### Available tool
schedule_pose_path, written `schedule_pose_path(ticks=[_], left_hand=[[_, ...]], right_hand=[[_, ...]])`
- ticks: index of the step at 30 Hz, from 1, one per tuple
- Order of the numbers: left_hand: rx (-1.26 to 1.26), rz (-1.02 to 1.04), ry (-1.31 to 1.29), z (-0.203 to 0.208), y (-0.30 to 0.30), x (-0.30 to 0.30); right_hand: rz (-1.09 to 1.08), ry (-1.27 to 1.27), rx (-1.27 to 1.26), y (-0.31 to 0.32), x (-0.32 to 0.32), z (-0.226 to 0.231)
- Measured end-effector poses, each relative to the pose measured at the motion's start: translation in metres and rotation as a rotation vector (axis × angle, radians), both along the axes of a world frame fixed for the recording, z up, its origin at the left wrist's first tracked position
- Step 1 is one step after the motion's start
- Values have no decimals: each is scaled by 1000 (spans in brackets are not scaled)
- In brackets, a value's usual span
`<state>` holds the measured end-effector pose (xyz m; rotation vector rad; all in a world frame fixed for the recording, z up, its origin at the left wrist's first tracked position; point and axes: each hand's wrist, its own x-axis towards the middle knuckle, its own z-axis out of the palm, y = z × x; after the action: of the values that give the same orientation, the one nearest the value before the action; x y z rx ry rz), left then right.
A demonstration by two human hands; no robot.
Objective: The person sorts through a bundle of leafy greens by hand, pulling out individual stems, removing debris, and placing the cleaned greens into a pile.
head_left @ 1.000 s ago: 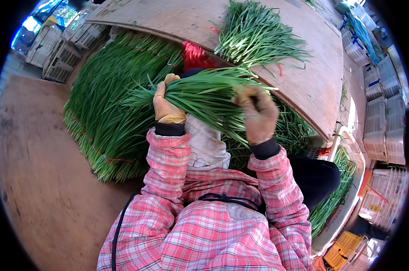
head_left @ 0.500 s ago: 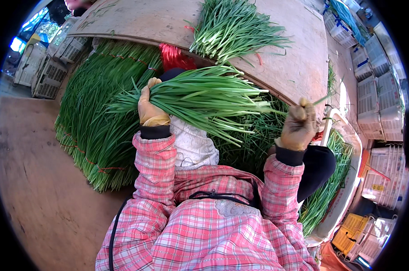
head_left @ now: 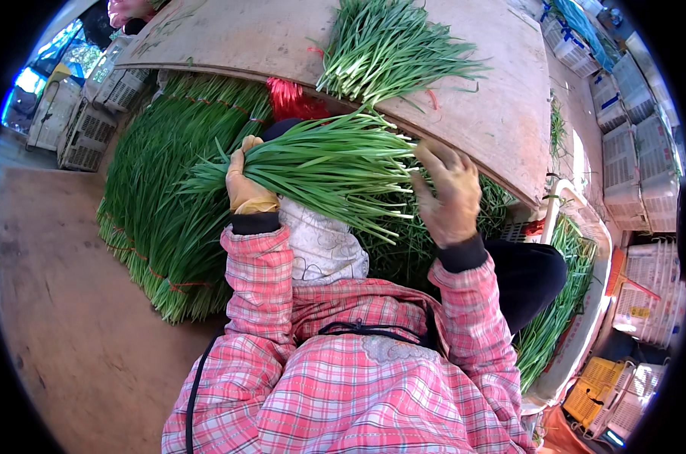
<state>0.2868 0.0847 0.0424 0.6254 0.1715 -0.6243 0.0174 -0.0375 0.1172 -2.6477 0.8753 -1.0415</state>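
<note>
My left hand (head_left: 248,181), in a pale yellowish glove, is closed round the leafy part of a bunch of garlic chives (head_left: 335,163). The bunch lies sideways over my lap, its pale cut ends fanned out to the right. By those ends is my right hand (head_left: 450,193), slightly blurred, its fingers spread with nothing seen in them. Ahead on the wooden board (head_left: 237,38) rests another pile of garlic chives (head_left: 392,49). Beside my left arm stand stacked garlic chive bundles (head_left: 176,174) tied with red bands.
Red ties (head_left: 294,98) hang at the board's near edge. Loose green leaves (head_left: 403,253) lie below my right hand. At my right is a white basket (head_left: 596,265) of greens. White crates (head_left: 634,174) and a yellow crate (head_left: 591,386) stand farther right; more crates (head_left: 85,136) are far left.
My right hand has swung left to the cut ends and spread its fingers; the thin leaf that it held is gone from it. My left hand keeps its grip on the bunch.
</note>
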Motion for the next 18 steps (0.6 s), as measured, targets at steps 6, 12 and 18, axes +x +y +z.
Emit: schedule_pose_path(ticks=[6,12,18], left_hand=[[-29,-70,-58,5,-3,-10],[4,-28,-43,14,-2,-14],[44,-2,-14,20,-5,-17]], right_hand=[[221,-52,151,-25,34,-24],[247,-111,723,-12,20,-25],[177,187,682,-7,16,-10]])
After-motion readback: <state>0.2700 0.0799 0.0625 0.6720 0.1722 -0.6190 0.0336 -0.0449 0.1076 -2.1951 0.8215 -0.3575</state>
